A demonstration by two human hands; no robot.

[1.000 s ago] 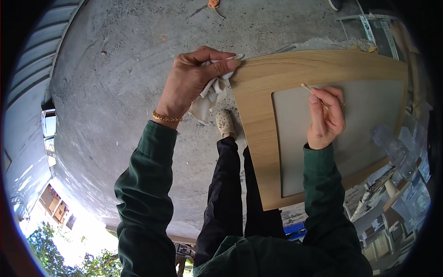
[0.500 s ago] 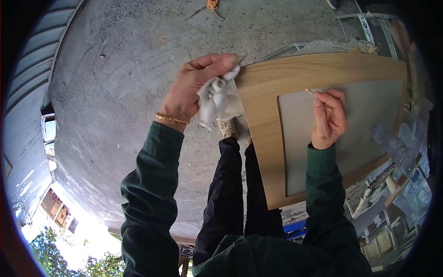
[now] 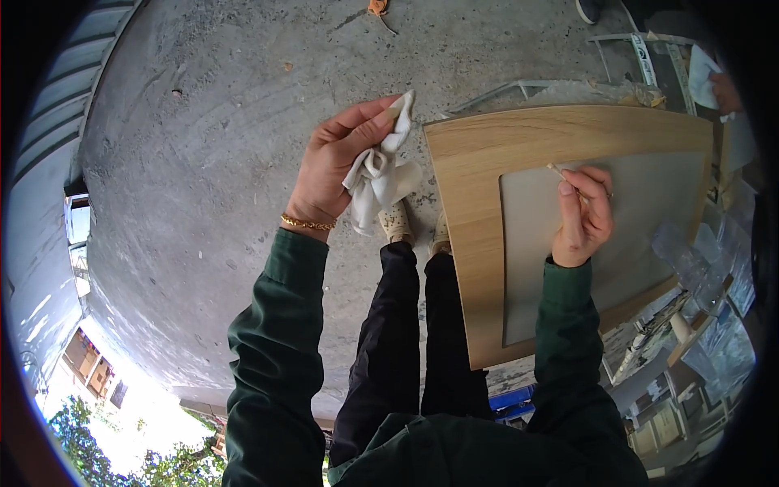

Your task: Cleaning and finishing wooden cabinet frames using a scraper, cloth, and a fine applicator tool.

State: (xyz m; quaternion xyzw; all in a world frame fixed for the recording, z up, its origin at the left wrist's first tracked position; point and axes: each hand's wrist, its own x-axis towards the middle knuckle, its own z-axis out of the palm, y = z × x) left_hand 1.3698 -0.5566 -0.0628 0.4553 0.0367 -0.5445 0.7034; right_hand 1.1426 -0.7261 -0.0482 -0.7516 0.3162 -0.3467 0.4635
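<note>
A crumpled white cloth (image 3: pixel 372 183) is pinched between the thumb and fingers of my left hand (image 3: pixel 329 162). One end of it sticks up past the fingertips, beside the near-left corner of a wood-grain panel (image 3: pixel 464 195) but apart from it. Over the panel's grey recessed middle (image 3: pixel 527 268), my right hand (image 3: pixel 586 215) is closed on a thin, pale stick (image 3: pixel 556 171), its tip pointing up and left. What the stick is exactly, I cannot make out.
Concrete floor (image 3: pixel 203 203) spreads to the left. A metal frame (image 3: pixel 519 85) shows behind the panel. Clear plastic wrap (image 3: pixel 690 260) and stacked pieces crowd the right. At the far right another person's hand (image 3: pixel 725 92) holds a white cloth (image 3: pixel 703 77).
My left hand and its cloth have come away from the panel's corner. My right hand has shifted slightly right and down. Another person's hand with a white cloth has appeared at the far right.
</note>
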